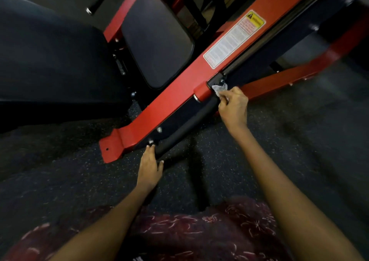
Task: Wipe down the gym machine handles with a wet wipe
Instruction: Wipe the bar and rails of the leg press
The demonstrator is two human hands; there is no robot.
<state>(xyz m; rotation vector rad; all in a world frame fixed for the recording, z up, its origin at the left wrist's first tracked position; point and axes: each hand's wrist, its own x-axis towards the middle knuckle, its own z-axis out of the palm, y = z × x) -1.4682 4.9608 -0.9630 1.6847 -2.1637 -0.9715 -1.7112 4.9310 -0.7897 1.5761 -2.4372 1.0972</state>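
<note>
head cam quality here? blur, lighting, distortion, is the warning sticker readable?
Head view: dim overall, dark pads lose detail; wide-angle bend at edges; soft motion blur throughout. Warning label text unreadable. Wet wipe in the right hand shows bright but smeared; left hand on the black handle reasonably clear.

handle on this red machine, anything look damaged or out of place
Nothing stands out. The black foam handle looks whole along the red frame. The right hand pinches a crumpled wet wipe at its upper end; the left hand rests at its lower end.
</note>
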